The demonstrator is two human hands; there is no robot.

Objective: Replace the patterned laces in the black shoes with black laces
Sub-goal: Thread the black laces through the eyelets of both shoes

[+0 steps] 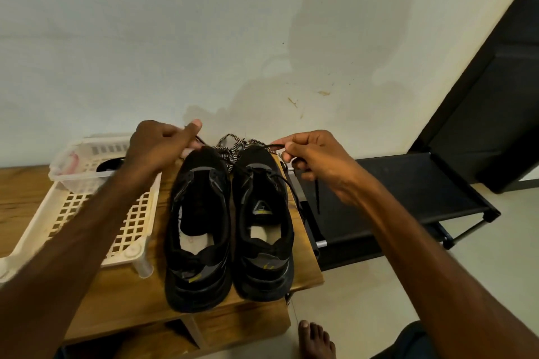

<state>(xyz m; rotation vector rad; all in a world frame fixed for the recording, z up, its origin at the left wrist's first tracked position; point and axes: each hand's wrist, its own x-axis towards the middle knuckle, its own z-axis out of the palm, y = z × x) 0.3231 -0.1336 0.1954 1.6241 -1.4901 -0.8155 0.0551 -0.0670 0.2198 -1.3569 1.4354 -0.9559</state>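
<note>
Two black shoes stand side by side on a wooden table (131, 297), heels toward me: the left shoe (198, 227) and the right shoe (262, 221). A heap of patterned black-and-white laces (233, 148) lies at their toes. A black lace (294, 192) runs through the right shoe's eyelets. My left hand (160, 146) pinches one end of it beyond the left shoe's toe. My right hand (315, 160) pinches the other end, whose tail hangs down past the table's right edge.
A cream plastic lattice basket (87, 213) lies on the table at left, under my left forearm, with a clear plastic tub (75, 172) on it. A black shoe rack (408, 198) stands to the right of the table. My bare foot (316, 341) is on the floor.
</note>
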